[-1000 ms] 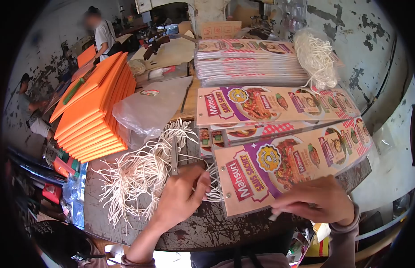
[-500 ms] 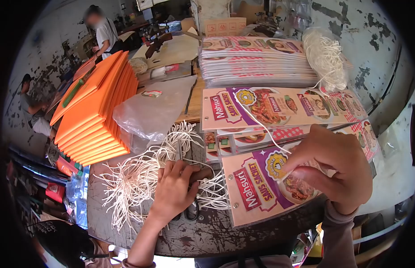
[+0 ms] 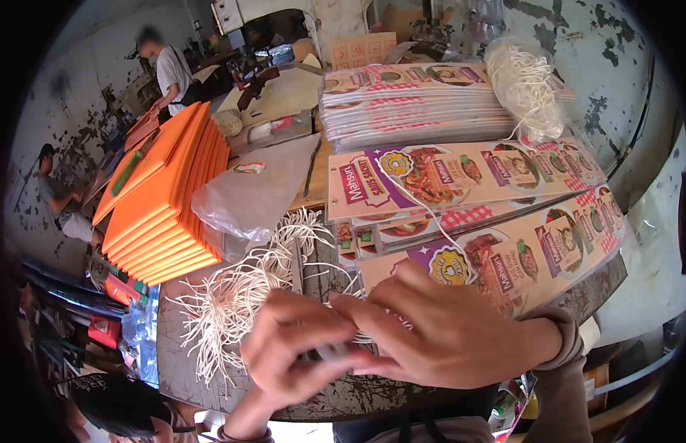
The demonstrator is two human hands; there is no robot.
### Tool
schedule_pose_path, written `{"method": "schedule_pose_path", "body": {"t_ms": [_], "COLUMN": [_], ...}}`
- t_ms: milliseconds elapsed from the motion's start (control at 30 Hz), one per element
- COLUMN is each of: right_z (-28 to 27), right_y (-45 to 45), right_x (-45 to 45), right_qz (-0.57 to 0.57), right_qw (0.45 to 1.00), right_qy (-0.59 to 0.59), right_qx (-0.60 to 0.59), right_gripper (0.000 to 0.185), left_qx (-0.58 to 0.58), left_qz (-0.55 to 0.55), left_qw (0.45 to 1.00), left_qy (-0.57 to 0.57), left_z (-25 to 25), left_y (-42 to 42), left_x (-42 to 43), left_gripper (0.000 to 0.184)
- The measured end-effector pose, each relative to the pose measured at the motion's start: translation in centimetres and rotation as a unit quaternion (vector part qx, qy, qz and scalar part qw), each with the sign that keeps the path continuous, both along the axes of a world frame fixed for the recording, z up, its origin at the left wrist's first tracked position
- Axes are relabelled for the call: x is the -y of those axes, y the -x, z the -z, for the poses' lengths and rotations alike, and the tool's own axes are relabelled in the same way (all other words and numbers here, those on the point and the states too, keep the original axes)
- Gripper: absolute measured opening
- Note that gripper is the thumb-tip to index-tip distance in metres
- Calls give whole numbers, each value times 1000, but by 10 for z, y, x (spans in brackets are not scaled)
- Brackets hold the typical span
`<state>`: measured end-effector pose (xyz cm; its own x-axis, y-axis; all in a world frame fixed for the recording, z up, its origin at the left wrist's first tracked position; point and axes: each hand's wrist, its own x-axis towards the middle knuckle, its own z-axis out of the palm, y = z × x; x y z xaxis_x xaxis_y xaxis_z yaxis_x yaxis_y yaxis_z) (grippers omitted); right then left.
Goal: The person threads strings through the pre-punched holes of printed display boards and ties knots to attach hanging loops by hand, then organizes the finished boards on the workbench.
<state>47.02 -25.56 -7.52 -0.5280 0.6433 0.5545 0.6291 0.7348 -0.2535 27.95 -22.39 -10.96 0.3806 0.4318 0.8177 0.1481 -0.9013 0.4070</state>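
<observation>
My left hand (image 3: 302,354) and my right hand (image 3: 439,332) meet at the front of the dark table. Fingers of both are bent and blurred; something grey and smeared shows between them, too unclear to name. My right hand covers the left end of the nearest printed card (image 3: 572,251). A white string (image 3: 429,210) lies across the cards above that hand. Beyond my left hand is a heap of white strings (image 3: 232,303), with a grey metal blade (image 3: 297,266) on it. Another printed card (image 3: 461,177) lies just behind the nearest one.
A tall stack of orange packs (image 3: 162,214) stands at left, beside a clear plastic sheet (image 3: 247,192). Stacked printed cards (image 3: 409,111) and a bag of string (image 3: 526,88) are at back right. Two people are at far left; a dark-capped person (image 3: 114,402) is at bottom left.
My right hand has moved left from over the card to meet my left hand. The string, absent in the oldest frame, lies across the cards. The scissor handles seen earlier are now hidden.
</observation>
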Motion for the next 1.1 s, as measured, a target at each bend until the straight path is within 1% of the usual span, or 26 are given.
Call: {"method": "schedule_pose_path", "body": {"t_ms": [67, 133, 167, 200, 233, 267, 300, 333, 367, 400, 433, 467, 500, 533, 600, 633, 667, 700, 767, 800, 867, 900, 1000, 1067, 1100], "right_z": [8, 17, 19, 21, 24, 29, 33, 39, 45, 52, 56, 61, 66, 73, 83, 84, 82, 77, 72, 70, 67, 65, 64, 66, 67], "right_y": [2, -5, -9, -12, -15, -18, -22, -24, -26, -28, -26, -24, -22, -20, -16, -20, -21, -21, -20, -20, -20, -20, -18, -15, -12], "right_x": [-2, -4, -4, -4, -3, -1, 1, 3, 5, 8, 7, 8, 8, 7, 5, 1, 2, 5, 6, 5, 4, 3, 4, 6, 6], "right_qz": [-57, -81, -63, -46, -50, -25, 1, 5, 9, 13, 25, 30, 36, 17, -19, -53, -52, -29, -6, -11, -15, -12, -16, -22, -13], "right_qw": [998, 997, 996, 992, 992, 990, 987, 988, 989, 989, 990, 990, 990, 983, 958, 961, 962, 973, 982, 984, 986, 991, 994, 994, 994], "right_qy": [-7, -6, -21, -33, -29, -22, -16, -7, 2, 10, -35, -55, -75, -67, -50, -25, -22, -9, 3, 8, 14, 10, -10, -27, -81], "right_qx": [10, -11, -64, -116, -116, -138, -158, -154, -150, -146, -133, -125, -117, -172, -281, -270, -269, -228, -187, -175, -163, -136, -109, -108, -70], "right_gripper": [30, 33, 31, 29, 29, 27, 26, 29, 33, 36, 47, 53, 59, 62, 68, 73, 73, 66, 60, 52, 44, 40, 36, 35, 35], "left_qx": [10, 4, 88, 173, 157, 140, -20, -31, -65, -98, -91, -86, -40, 6, 13, -16, -43, -42, -35, -35, -31, -31, -19, -35, -35], "left_qz": [19, 53, 73, 31, -1, -31, -12, 4, 47, 90, 128, 129, 167, 203, 201, 217, 232, 232, 220, 221, 214, 214, 213, 194, 194], "left_qw": [1000, 998, 993, 984, 981, 972, 970, 916, 869, 812, 754, 751, 702, 647, 642, 674, 703, 701, 692, 692, 699, 699, 702, 687, 687], "left_qy": [-2, -32, -43, 35, 110, 184, 243, 401, 487, 568, 638, 642, 691, 735, 740, 706, 671, 673, 686, 687, 682, 682, 680, 699, 699], "left_z": [-7, -6, 2, 13, 18, 23, 27, 32, 36, 37, 41, 45, 48, 50, 51, 52, 54, 54, 54, 55, 56, 56, 55, 52, 52], "left_y": [-9, -13, -22, -27, -23, -19, -7, -6, -4, -4, -5, -5, -4, -3, -2, -2, -2, -2, -3, -2, -1, -1, -2, -2, -4], "left_x": [15, 18, 13, 19, 21, 22, 13, 15, 11, 6, 3, 2, 1, 0, 0, -1, -1, 0, 2, 2, 2, 2, 2, 2, 4], "left_gripper": [38, 42, 48, 35, 26, 17, 19, 23, 19, 15, 17, 17, 17, 17, 20, 21, 22, 22, 22, 22, 21, 21, 20, 15, 15]}}
